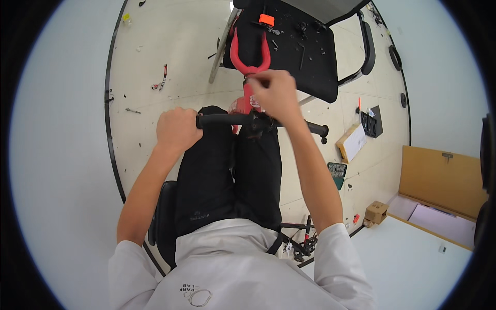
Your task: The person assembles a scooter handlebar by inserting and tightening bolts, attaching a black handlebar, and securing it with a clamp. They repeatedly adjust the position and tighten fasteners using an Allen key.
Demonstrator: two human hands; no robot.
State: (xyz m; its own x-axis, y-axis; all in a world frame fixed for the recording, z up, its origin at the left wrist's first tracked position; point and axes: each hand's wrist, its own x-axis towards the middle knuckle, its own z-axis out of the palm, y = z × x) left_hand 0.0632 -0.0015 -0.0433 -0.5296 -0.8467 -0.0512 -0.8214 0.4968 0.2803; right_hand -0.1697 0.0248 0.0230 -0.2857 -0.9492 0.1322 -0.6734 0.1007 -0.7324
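Since I'm running this from far off with just the head view, here's roughly where it stands. My left hand [178, 126] is wrapped round the left end of the black handlebar [227, 120], which sits across the near end of the red frame [249, 97], just past the knees. My right hand [276, 95] has its fingers curled in by the crown of the red fork [235, 51]; can't tell if they're actually pinching anything, the contact's hidden.

Progress-wise I'd call it partway: bar, frame and fork line up as one piece, but no idea if anything's tight. No wheel between the fork legs, which point far, over the black chair seat [321, 77]. Loose bits are out on that seat too, like a hex key [302, 56] and a bolt [275, 45], so I'd guess there's fastening left.
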